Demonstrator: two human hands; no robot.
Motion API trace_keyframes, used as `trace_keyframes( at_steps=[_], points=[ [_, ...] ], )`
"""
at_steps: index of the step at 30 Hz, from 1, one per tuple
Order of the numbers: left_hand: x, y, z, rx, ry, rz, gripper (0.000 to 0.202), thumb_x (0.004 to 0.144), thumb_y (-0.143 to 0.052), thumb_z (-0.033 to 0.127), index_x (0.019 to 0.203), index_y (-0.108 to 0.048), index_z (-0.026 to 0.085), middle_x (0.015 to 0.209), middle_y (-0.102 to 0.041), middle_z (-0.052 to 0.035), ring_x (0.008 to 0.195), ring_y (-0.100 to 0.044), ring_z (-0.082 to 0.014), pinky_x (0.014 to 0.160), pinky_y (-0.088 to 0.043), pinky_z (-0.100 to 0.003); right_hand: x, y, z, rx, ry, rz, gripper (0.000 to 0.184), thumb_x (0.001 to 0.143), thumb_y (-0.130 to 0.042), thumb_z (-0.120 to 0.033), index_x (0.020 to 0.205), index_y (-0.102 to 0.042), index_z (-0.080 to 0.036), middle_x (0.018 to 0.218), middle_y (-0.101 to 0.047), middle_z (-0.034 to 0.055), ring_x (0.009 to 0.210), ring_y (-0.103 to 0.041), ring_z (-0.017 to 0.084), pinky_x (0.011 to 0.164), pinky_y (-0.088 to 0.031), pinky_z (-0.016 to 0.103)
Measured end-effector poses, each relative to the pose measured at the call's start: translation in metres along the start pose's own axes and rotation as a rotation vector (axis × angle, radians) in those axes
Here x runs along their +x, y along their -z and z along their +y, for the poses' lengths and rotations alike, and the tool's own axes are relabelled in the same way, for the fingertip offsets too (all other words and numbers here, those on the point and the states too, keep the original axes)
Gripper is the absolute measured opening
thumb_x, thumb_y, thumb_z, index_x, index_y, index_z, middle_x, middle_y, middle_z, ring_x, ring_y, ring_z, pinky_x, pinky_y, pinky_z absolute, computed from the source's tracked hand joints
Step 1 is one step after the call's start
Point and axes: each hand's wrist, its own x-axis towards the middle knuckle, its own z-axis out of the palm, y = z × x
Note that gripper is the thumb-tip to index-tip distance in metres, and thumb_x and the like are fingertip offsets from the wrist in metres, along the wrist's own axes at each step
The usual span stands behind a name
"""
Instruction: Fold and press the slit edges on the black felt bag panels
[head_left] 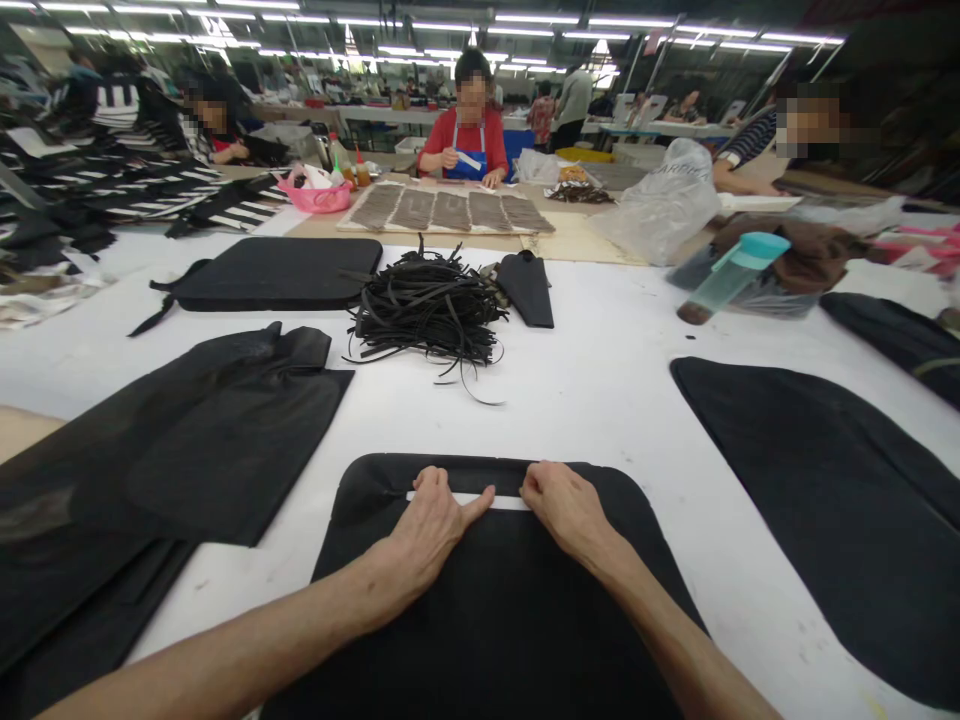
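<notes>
Two bare hands at work on a black panel (480,620) with rounded upper corners, which lies flat on the white tabletop (585,390) directly before the person. A narrow white band (510,503) runs crosswise just below the panel's upper edge; whether it is a laid strip or a slot, I cannot tell from here. The left hand (431,525) rests over the band's left part, fingers bent down and thumb stretched along it toward the right; whether those fingers pinch anything is hidden. The right hand (566,510) stands at the band's right end, its fingers drawn together on the panel's upper border; whether they grip the material or only press it, I cannot tell.

Surroundings: to the left lie overlapping black sheets (195,440); to the right, a second dark panel (817,500) with a curved outline. Beyond the hands sits a loose heap of thin black strips (431,305), between a thick black pad (285,275) and a small tapered black piece (529,290). A bottle (735,278) with a turquoise lid leans at the right. Farther off, a co-worker in red (472,135) sits behind a rectangular brownish sectioned piece (450,210).
</notes>
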Motion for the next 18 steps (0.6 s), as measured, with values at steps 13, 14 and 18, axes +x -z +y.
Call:
trace_keyframes(
  at_steps=[13,14,18],
  points=[
    [-0.027,0.001,-0.080,-0.044,-0.204,-0.103,0.038,0.084,-0.038,0.010,0.122,-0.044,0.014,0.115,-0.052,-0.0122,0.086,-0.048,-0.0210,0.075,-0.036,-0.035,-0.001,0.000,0.003,0.080,0.020,-0.010,0.020,0.080,-0.039,-0.022,0.067,-0.054,-0.020,0.074,-0.060,0.0019,0.070,-0.052,0.015,0.058,-0.029,0.025],
    [-0.031,0.000,-0.083,-0.050,-0.197,-0.103,0.039,0.085,-0.038,0.011,0.123,-0.044,0.014,0.118,-0.051,-0.0125,0.087,-0.048,-0.0212,0.076,-0.036,-0.036,-0.001,0.000,0.003,0.090,0.024,-0.011,0.019,0.080,-0.039,-0.022,0.066,-0.053,-0.020,0.073,-0.059,0.0015,0.069,-0.052,0.015,0.058,-0.028,0.025],
    [-0.038,-0.002,-0.084,-0.146,-0.097,-0.140,0.042,0.081,-0.043,0.010,0.122,-0.044,0.019,0.124,-0.048,-0.0112,0.091,-0.048,-0.0211,0.080,-0.035,-0.036,-0.002,0.000,0.004,0.127,0.031,-0.009,0.018,0.079,-0.040,-0.022,0.064,-0.050,-0.021,0.071,-0.059,0.0007,0.069,-0.052,0.015,0.058,-0.028,0.025]
  ],
)
